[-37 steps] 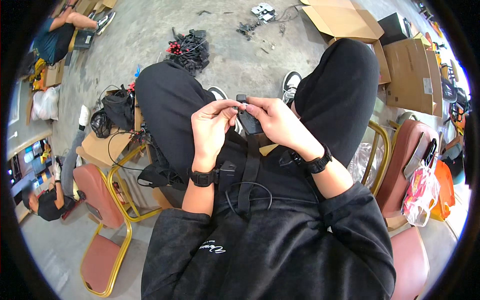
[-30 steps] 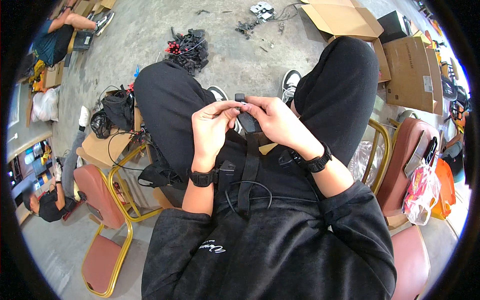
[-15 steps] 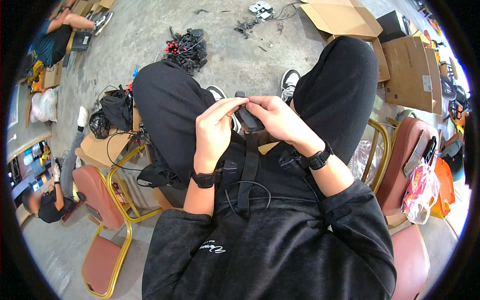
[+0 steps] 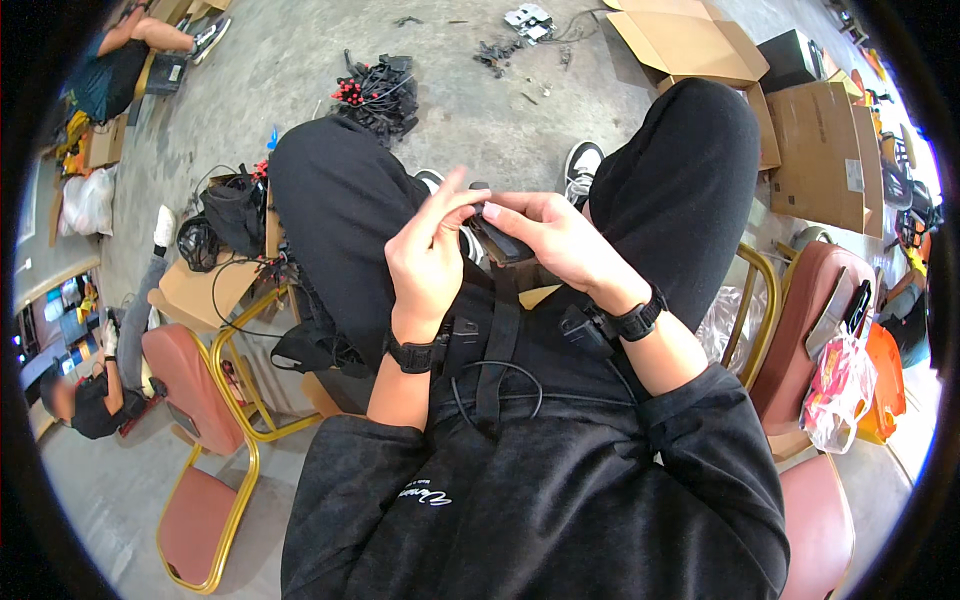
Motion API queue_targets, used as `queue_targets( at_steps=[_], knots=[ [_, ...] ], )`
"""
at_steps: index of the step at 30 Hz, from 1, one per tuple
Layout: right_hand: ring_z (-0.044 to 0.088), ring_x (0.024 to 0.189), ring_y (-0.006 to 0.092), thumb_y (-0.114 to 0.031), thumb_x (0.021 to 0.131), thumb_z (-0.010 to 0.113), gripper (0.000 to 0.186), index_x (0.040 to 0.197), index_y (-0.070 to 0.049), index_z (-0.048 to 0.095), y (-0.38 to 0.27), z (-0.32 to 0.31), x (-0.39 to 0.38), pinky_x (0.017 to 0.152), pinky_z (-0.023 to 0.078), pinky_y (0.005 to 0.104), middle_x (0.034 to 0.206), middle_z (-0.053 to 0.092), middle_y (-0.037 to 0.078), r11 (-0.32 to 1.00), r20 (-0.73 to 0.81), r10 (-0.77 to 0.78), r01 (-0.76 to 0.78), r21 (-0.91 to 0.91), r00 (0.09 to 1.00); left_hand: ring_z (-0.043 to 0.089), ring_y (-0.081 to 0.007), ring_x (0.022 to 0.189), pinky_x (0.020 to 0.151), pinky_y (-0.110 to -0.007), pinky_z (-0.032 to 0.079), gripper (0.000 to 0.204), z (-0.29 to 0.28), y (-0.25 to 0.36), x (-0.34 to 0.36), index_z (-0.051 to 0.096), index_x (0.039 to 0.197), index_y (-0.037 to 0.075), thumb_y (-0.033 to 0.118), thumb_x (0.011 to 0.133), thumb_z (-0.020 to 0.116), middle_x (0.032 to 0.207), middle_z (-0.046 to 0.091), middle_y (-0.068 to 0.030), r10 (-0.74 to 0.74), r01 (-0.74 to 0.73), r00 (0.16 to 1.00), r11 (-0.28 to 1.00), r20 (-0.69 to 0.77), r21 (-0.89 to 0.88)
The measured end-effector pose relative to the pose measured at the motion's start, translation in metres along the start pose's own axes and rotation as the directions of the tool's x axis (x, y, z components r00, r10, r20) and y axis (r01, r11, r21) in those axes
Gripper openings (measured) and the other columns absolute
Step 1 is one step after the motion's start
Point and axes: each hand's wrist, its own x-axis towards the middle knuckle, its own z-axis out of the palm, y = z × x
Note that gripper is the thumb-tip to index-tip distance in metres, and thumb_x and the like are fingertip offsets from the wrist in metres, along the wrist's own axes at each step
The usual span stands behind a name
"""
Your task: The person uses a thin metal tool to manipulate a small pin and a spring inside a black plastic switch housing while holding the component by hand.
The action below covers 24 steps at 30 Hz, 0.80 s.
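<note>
So the right hand [image 4: 565, 238] is gripping a dark, flat, oblong, plastic-looking gadget [image 4: 502, 246], thumb pressing across its top and fingers curling behind! The left hand [image 4: 428, 265] is leaning in from the other side, one finger blurring upward, its thumb bunching with other fingertips beside the gadget's upper end; whether they're pinching anything, I'm not managing to tell. The gadget is sitting above the lap, between the knees. I'm reading this step as close fingertip work, right hand steadying, left hand fingering; the next touch is calling, I'd judge, for a firm right grip and a light left fingertip, since knuckles are hiding the contact spot.

Below, a long black fabric strap [image 4: 505, 295] is running down the lap, and a thin black cable loop [image 4: 497, 363] is curling near the shirt hem, so a dropping wrist is risking a snag. Two black-trousered legs [image 4: 345, 190] are walling off both sides, leaving a gap ahead. Further out, a gold-framed, reddish-brown padded chair [image 4: 190, 385] is edging the left, a second reddish-brown padded chair [image 4: 808, 330] is bounding the right, and a brown open cardboard box [image 4: 818, 150] is standing beyond the right knee
</note>
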Motion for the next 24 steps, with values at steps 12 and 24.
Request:
queue_targets(
  at_steps=[12,24],
  knots=[
    [0.057,0.083,0.0132,-0.016,0.089,0.049,0.038,0.123,-0.001,0.047,-0.008,-0.004,-0.003,0.075,0.046,0.0267,0.095,0.059,0.006,0.855,0.083,-0.131,0.070,0.513,0.988,0.035,-0.0018,0.043,0.035,-0.015,0.025,0.028,-0.008,-0.019,-0.001,0.055,0.091,0.000,0.027,0.095,0.046,0.071,0.052,-0.0017,-0.681,0.610,0.646,0.190,0.344,-0.769],
    [0.048,0.075,0.0190,-0.020,0.080,0.041,0.046,0.119,0.004,0.046,0.004,-0.014,0.002,0.068,0.039,0.0293,0.083,0.051,0.010,0.722,-0.021,-0.293,0.236,0.650,0.956,0.056,-0.0137,0.070,0.058,-0.022,0.047,0.032,-0.009,-0.019,0.001,0.048,0.114,-0.008,0.016,0.095,0.039,0.096,0.061,-0.0137,-0.554,0.619,0.629,-0.067,0.545,-0.783]
  ],
)
